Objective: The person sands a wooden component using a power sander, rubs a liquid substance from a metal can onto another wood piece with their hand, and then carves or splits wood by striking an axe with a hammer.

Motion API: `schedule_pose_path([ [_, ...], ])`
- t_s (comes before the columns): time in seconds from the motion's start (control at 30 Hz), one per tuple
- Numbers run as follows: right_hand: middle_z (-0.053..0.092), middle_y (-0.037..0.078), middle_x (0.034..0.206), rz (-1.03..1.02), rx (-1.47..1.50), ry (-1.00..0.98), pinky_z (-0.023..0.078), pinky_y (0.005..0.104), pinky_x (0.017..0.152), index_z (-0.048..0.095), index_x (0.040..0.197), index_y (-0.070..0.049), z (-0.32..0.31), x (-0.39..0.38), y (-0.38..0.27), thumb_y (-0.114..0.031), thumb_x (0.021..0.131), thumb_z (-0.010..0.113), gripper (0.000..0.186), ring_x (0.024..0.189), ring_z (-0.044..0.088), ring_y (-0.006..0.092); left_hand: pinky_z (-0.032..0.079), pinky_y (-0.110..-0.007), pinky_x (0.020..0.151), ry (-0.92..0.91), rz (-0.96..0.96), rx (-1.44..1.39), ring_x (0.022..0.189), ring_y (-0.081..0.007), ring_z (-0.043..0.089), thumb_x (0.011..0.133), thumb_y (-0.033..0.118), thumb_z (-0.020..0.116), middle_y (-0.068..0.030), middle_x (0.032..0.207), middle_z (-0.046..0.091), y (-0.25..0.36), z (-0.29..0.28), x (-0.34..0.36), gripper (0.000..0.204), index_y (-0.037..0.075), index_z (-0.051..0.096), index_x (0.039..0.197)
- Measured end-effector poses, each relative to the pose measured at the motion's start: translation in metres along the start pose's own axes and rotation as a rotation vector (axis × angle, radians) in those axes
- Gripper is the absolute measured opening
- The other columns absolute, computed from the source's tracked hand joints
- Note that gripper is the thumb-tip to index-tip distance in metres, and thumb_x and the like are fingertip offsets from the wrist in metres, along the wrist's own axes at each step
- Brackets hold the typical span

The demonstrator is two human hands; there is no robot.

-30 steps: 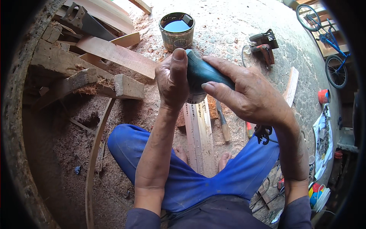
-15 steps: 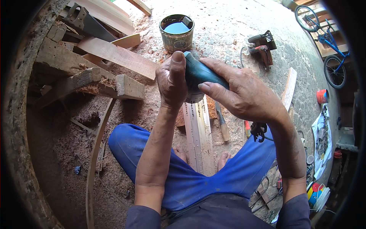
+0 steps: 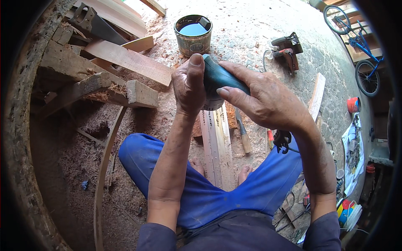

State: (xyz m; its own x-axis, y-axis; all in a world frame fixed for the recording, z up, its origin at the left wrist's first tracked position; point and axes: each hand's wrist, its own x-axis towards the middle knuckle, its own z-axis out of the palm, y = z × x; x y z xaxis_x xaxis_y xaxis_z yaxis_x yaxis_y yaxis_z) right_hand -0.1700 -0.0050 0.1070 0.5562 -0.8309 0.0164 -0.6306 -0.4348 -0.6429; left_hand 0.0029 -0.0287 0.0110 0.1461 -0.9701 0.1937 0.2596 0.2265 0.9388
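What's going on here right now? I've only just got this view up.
The person's left hand and right hand both grip a rounded dark green object; its exact kind can't be told. In the view, it sits over the far end of pale wooden strips running between the bare feet. A wooden-handled tool lies right of the strips, and a bucket of liquid stands beyond the hands.

Bright daylight washed the floor (image 3: 247,21) nearly white up top, while shadow swallowed the left and fisheye edges bowed into black!
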Motion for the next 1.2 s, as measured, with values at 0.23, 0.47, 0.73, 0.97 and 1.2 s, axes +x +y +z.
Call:
schedule_pose_path([
  [0.23, 0.067, 0.029, 0.111, 0.068, -0.056, -0.001, 0.053, 0.0480, 0.090, 0.046, 0.142, -0.003, 0.005, -0.003, 0.000, -0.043, 0.099, 0.054, 0.059, 0.100, 0.068, 0.0441, 0.040, -0.024, 0.058, -0.025, 0.012, 0.024, 0.065, -0.0060, 0.050, 0.099, 0.052, 0.053, 0.0016, 0.069, 0.059, -0.002, 0.003, -0.002, 0.055, 0.002, 0.066, 0.080],
  [0.47, 0.068, 0.029, 0.100, 0.181, -0.078, -0.141, 0.053, 0.0532, 0.085, 0.041, 0.142, -0.007, 0.027, -0.001, 0.005, -0.040, 0.101, 0.050, 0.053, 0.096, 0.068, 0.0438, 0.035, -0.025, 0.055, 0.030, 0.007, 0.007, 0.062, -0.0055, 0.044, 0.097, 0.049, 0.055, 0.0039, 0.066, 0.053, -0.030, -0.011, -0.014, 0.051, 0.003, 0.061, 0.074],
  [0.73, 0.068, 0.027, 0.106, 0.041, -0.002, 0.000, 0.053, 0.0479, 0.085, 0.046, 0.142, -0.004, 0.006, -0.007, 0.001, -0.037, 0.098, 0.057, 0.056, 0.095, 0.068, 0.0450, 0.034, -0.024, 0.054, 0.016, -0.008, 0.003, 0.061, -0.0041, 0.043, 0.097, 0.050, 0.056, 0.0058, 0.065, 0.051, -0.007, 0.003, -0.007, 0.052, 0.006, 0.059, 0.071],
  [0.97, 0.068, 0.029, 0.099, -0.002, 0.002, 0.036, 0.052, 0.0530, 0.083, 0.046, 0.141, -0.007, 0.004, -0.013, 0.001, -0.039, 0.099, 0.055, 0.053, 0.092, 0.068, 0.0457, 0.036, -0.024, 0.056, -0.007, 0.004, -0.015, 0.062, -0.0046, 0.045, 0.097, 0.051, 0.058, 0.0046, 0.066, 0.054, -0.004, 0.003, -0.007, 0.052, 0.004, 0.061, 0.073],
  [1.2, 0.068, 0.029, 0.102, -0.021, -0.010, 0.052, 0.053, 0.0519, 0.085, 0.044, 0.143, -0.006, 0.010, -0.017, 0.001, -0.039, 0.099, 0.054, 0.056, 0.093, 0.068, 0.0450, 0.037, -0.024, 0.056, -0.011, 0.029, -0.018, 0.064, -0.0046, 0.046, 0.097, 0.050, 0.058, 0.0042, 0.067, 0.054, -0.001, 0.004, -0.012, 0.052, 0.004, 0.062, 0.073],
])
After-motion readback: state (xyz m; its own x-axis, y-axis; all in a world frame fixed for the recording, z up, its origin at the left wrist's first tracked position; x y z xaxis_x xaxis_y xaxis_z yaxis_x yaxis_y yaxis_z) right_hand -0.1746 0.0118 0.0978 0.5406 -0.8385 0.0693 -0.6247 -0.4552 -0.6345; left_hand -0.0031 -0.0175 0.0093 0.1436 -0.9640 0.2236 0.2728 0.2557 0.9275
